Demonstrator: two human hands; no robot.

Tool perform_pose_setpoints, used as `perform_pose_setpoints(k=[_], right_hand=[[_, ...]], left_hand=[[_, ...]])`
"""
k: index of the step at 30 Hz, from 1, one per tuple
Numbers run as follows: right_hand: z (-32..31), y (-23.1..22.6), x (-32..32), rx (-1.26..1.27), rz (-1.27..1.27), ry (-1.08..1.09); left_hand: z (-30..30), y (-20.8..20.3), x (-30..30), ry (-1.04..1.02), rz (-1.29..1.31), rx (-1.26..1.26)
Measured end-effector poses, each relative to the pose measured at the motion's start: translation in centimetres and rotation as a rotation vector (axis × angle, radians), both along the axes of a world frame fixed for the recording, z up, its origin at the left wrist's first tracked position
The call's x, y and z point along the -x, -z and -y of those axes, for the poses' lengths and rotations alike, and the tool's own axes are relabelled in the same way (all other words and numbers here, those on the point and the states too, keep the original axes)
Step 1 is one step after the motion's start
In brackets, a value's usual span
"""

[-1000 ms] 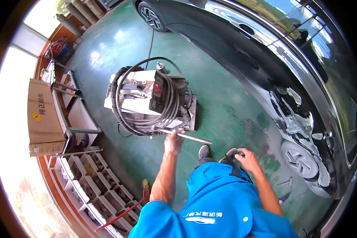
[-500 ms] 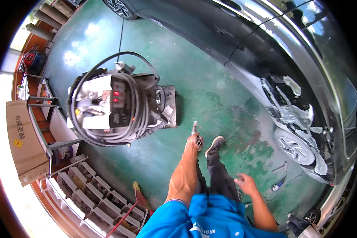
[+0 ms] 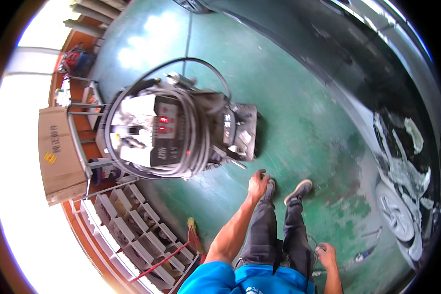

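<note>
My left hand (image 3: pixel 259 185) reaches forward over the green floor, fingers partly stretched and nothing visible in them. Just ahead of it, a short metal rod-like tool (image 3: pixel 238 164) sticks out at the lower edge of the wheeled machine (image 3: pixel 169 142), apart from my fingertips. Grey cable is coiled around the machine, which has a lit red display. My right hand (image 3: pixel 326 255) is low beside my right leg, fingers curled in. Something small and dark shows at the fingertips, near a thin cord loop; I cannot make out what it is.
A dark car (image 3: pixel 347 73) with torn, whitish body patches and a grey wheel (image 3: pixel 394 210) stands on the right. Bins on a rack (image 3: pixel 137 230), a red-handled broom (image 3: pixel 193 235) and a cardboard box (image 3: pixel 59 152) line the left. Tools (image 3: pixel 365 255) lie on the floor.
The metal tool has left my left hand and now sits at the machine's edge. My right hand has moved lower and its fingers have curled. The view has shifted left.
</note>
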State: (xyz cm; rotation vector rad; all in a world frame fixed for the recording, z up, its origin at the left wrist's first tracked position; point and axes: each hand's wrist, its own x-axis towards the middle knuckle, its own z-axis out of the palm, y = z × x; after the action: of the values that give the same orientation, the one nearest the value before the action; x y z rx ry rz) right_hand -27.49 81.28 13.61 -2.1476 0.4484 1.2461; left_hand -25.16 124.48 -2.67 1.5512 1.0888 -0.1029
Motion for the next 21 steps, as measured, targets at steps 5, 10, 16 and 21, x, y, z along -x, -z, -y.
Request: perform_pose_setpoints(k=[5, 10, 16, 21], right_hand=[[-3.2, -2.5, -5.6, -0.099, 0.048, 0.099], [-4.0, -2.6, -6.2, -0.087, 0.054, 0.045], [-3.8, -2.9, -4.6, -0.054, 0.096, 0.088], [-3.1, -3.6, -3.0, -0.054, 0.100, 0.209]], left_hand=[[-15.9, -25.6, 3.0, 0.004, 0.212, -1.089], [-30.3, -33.6, 8.8, -0.057, -0.214, -1.315], [-34.6, -33.6, 10.2, 0.368, -0.224, -1.285], [-36.9, -32.6, 12.2, 0.499, -0.175, -1.292]])
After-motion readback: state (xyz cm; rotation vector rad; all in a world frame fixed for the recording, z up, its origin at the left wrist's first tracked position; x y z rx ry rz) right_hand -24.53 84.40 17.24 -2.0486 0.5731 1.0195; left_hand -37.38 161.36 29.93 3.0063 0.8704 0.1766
